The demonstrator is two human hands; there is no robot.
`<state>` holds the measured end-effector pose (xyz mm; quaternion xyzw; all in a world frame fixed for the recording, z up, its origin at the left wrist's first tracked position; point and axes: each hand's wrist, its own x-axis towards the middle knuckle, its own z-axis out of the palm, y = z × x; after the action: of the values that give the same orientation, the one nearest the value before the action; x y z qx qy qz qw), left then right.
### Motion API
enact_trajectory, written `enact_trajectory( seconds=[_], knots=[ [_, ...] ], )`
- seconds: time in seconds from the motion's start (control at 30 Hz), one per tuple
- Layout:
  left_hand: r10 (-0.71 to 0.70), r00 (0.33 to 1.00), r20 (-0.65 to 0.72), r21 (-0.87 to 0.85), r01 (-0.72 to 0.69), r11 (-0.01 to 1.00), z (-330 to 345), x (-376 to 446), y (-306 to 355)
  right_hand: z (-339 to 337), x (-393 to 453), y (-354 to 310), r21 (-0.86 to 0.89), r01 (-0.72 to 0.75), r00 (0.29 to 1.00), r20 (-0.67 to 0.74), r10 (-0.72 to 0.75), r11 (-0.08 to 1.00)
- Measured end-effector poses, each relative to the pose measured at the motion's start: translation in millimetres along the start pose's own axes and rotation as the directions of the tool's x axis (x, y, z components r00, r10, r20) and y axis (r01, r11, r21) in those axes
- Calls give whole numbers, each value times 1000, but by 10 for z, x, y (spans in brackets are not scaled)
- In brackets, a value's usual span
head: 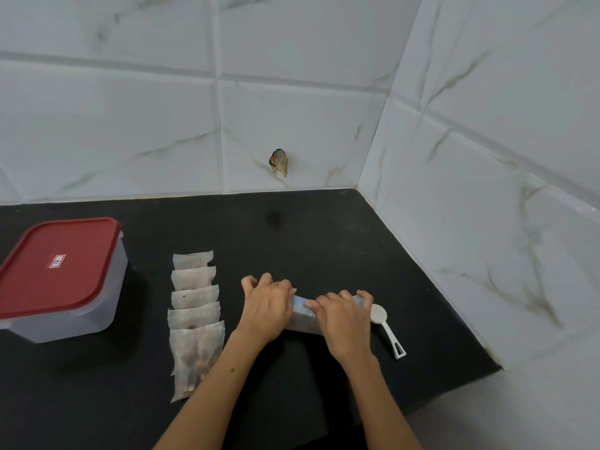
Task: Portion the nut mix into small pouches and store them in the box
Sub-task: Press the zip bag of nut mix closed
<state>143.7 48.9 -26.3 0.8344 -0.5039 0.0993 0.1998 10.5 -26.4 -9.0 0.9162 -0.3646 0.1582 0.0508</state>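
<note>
A silvery nut mix bag point(302, 315) lies flat on the black counter point(292, 228), mostly covered by both hands. My left hand point(266, 306) presses down on its left end, and my right hand point(345, 319) grips its right part, fingers curled over the top edge. Left of them, several filled translucent pouches point(194, 316) lie in an overlapping column. A clear plastic box point(65, 306) with a red lid point(55, 267) shut on it stands at the far left. A white scoop point(386, 326) rests just right of my right hand.
Tiled walls meet in a corner at the back right. A small dark, brownish stub point(279, 162) sticks out of the back wall. The counter's right edge ends near the side wall.
</note>
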Motion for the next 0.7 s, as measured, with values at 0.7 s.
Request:
enact_trajectory(
  seconds=[0.7],
  knots=[
    [-216, 967, 132, 105, 204, 973, 45, 130, 55, 47, 378, 131, 406, -295, 873, 483, 70, 865]
  ],
)
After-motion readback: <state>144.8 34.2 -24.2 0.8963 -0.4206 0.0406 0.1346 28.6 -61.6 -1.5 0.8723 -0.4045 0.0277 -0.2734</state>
